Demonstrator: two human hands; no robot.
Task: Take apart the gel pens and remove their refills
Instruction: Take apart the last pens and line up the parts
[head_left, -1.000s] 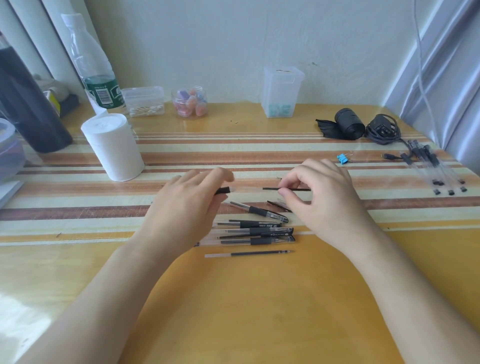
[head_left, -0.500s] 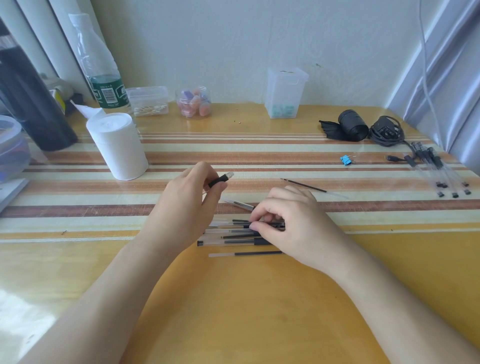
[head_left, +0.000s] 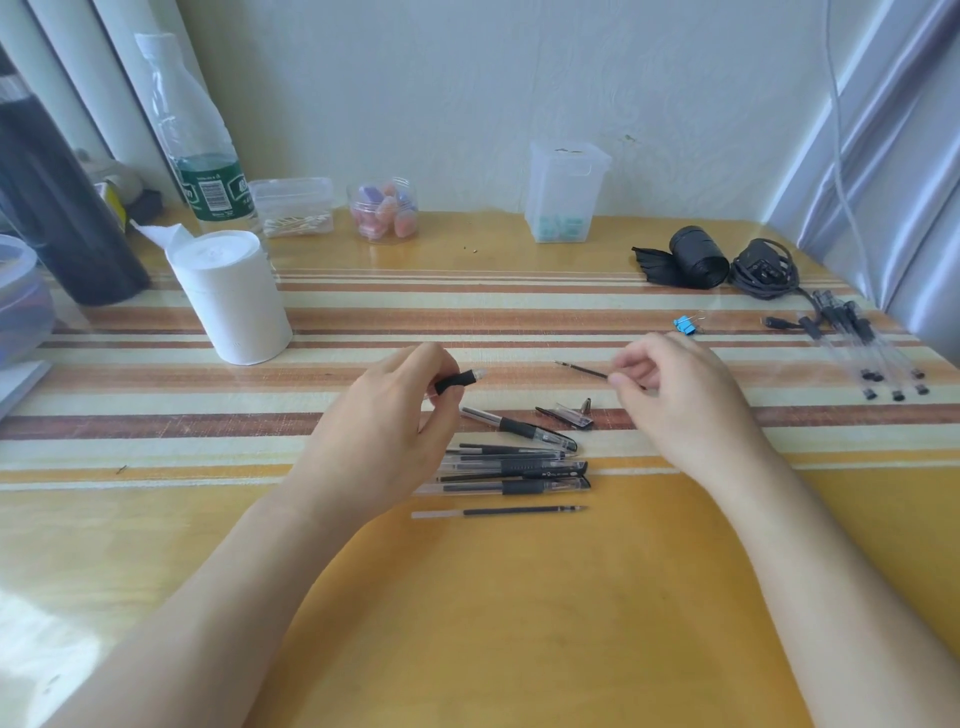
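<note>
Nearest you, a loose refill (head_left: 501, 512) lies flat on the yellow table (head_left: 519, 623), just below the pen pile. Above it, a cluster of gel pens (head_left: 514, 470) lies side by side, tips pointing right, w/ one more pen (head_left: 519, 428) angled just above them. Right of that one sit a clear cap (head_left: 563, 415) and a small metal tip (head_left: 586, 405), close together on the brown stripe.

Your left hand (head_left: 384, 431) is closed around a pen barrel (head_left: 457, 380); the black grip end sticks out past thumb & forefinger, pointing right. Rest of the barrel is hidden in the fist.

Your right hand (head_left: 675, 400) pinches a thin refill (head_left: 582, 370) btw thumb & forefinger; its tip points left, clear of the barrel w/ a gap between them.

Further back: blue binder clip (head_left: 685, 325) just beyond the right hand, another bunch of pens (head_left: 862, 343) far right, white tissue roll (head_left: 234, 296) at left. Against the wall: water bottle (head_left: 200, 150), clear box (head_left: 566, 192), black roll (head_left: 696, 257).
</note>
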